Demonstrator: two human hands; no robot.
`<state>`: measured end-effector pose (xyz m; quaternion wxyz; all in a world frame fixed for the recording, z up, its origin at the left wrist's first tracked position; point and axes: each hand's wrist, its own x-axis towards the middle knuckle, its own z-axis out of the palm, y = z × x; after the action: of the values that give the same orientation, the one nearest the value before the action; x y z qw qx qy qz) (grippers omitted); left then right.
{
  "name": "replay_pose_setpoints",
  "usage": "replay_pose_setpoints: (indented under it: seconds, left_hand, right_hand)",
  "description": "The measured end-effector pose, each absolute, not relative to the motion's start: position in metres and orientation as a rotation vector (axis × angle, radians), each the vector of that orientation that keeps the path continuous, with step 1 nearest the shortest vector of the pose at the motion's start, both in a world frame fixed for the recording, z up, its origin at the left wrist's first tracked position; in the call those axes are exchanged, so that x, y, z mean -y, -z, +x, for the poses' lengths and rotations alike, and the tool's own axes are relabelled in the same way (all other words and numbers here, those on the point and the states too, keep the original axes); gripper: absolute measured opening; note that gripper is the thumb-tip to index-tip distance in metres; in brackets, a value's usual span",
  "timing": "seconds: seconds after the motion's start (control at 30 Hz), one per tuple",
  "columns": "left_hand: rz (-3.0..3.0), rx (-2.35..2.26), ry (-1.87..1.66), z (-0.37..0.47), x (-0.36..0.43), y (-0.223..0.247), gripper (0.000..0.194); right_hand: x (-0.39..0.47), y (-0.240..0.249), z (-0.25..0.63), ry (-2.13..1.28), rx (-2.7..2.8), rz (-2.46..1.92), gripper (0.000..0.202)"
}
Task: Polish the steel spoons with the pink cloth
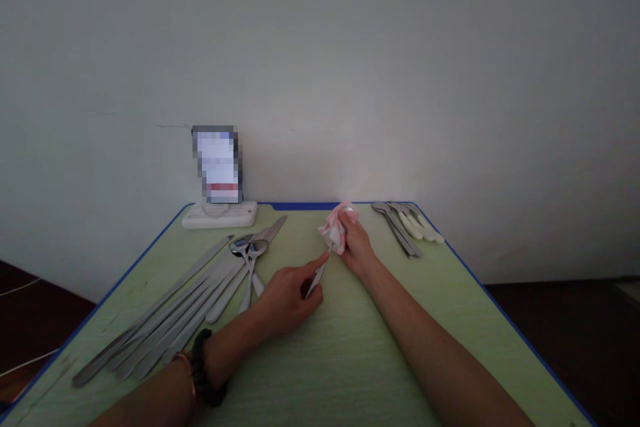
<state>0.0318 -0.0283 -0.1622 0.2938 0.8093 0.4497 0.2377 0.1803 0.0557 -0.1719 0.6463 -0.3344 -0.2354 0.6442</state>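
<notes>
My left hand (287, 300), with a dark bead bracelet at the wrist, is closed on the handle of a piece of cutlery (319, 275). That handle points away from me, and its far end goes into a pink and white cloth (334, 230), so I cannot tell which kind it is. My right hand (357, 243) grips the cloth, bunched around the hidden end. Left of my left hand lie two shiny spoons (257, 249) and a pile of long-handled knives (200, 293), their handles fanned toward me.
At the back right of the green table (370, 353) lie dark metal spoons (395, 227) and several cutlery pieces with cream handles (413, 223). A phone (220, 163) leans on the wall behind a white power strip (220, 215). Blue trim edges the table, which meets the wall.
</notes>
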Motion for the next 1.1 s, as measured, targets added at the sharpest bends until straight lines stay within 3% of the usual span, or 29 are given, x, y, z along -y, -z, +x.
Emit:
replay_pose_setpoints:
  seconds: [1.1]
  left_hand:
    - [2.142, -1.18, -0.606, 0.0315, 0.0277, 0.1689, 0.063]
  right_hand:
    - [-0.059, 0.178, 0.1833, -1.43, 0.647, -0.808, 0.028]
